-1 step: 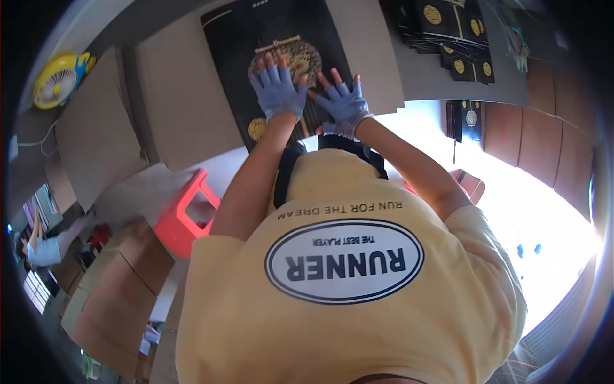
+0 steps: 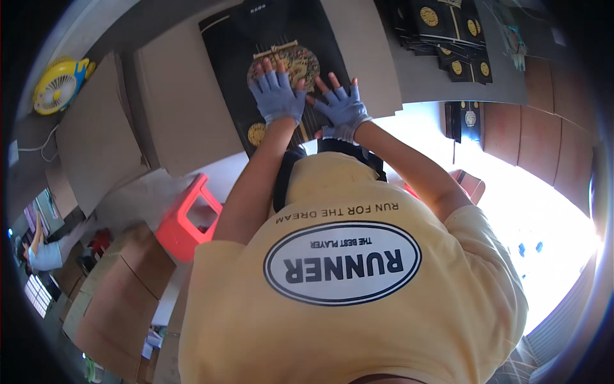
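Note:
A black printed sheet (image 2: pixel 230 83) lies in front of me, with gold lines and a round multicoloured pattern bearing a gold bar. A smaller gold disc shows near its lower left. My left hand (image 2: pixel 277 96), in a blue-grey fingerless glove, rests flat over the lower part of the round pattern, fingers spread. Just to its right, my right hand (image 2: pixel 345 110), gloved alike, lies spread on the sheet's right part. Neither hand grips anything. The sheet rests on greyish cardboard (image 2: pixel 185 96). Whether it is one layer or several I cannot tell.
Stacked black pieces with gold discs (image 2: pixel 441 38) lie at the far right. A yellow and blue fan (image 2: pixel 57 89) stands far left beside a large board (image 2: pixel 96 134). A red plastic stool (image 2: pixel 182 217) and cardboard boxes (image 2: pixel 115 307) are at left. Another person (image 2: pixel 45 253) is at the left edge.

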A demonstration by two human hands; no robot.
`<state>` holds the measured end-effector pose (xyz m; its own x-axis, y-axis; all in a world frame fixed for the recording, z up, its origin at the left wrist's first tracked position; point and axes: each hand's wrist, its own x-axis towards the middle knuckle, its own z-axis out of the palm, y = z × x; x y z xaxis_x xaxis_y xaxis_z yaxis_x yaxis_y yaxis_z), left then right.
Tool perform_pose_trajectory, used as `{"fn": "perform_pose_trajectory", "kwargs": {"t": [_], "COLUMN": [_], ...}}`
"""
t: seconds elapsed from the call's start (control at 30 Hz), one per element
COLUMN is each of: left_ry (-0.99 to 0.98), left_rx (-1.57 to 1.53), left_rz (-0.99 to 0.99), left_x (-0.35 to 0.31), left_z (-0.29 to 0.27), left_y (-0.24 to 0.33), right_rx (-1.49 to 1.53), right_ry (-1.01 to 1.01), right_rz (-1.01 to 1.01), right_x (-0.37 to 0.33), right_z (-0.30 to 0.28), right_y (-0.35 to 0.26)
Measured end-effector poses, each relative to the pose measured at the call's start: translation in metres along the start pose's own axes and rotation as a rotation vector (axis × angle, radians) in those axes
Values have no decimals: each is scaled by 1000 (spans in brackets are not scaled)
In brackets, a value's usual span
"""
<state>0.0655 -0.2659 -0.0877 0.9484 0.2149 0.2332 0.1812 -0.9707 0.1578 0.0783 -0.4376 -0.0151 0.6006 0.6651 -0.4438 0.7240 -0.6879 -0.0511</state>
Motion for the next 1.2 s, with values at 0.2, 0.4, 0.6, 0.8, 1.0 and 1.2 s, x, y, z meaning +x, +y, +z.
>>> {"fn": "perform_pose_trajectory", "kwargs": {"t": [0.2, 0.4, 0.6, 0.8, 1.0, 1.2], "left_ry": [-117, -131, -133, -46, 6, 7], "left_rx": [-3, -75, -47, -11, 37, 129], "left_rz": [-25, -23, -32, 11, 29, 67], "left_x": [-1, -2, 3, 3, 3, 3], "left_z": [-8, -15, -22, -11, 3, 3], "left_y": [2, 6, 4, 2, -1, -1], "right_rx": [-90, -231, 138, -48, -134, 35], "right_ry": [124, 510, 276, 667, 391, 445], "right_rz": [-129, -54, 64, -179, -134, -68], "right_x": [40, 224, 295, 225, 57, -55], "right_z": [-1, -38, -137, -54, 10, 116], "right_y": [48, 138, 149, 134, 64, 12]}}
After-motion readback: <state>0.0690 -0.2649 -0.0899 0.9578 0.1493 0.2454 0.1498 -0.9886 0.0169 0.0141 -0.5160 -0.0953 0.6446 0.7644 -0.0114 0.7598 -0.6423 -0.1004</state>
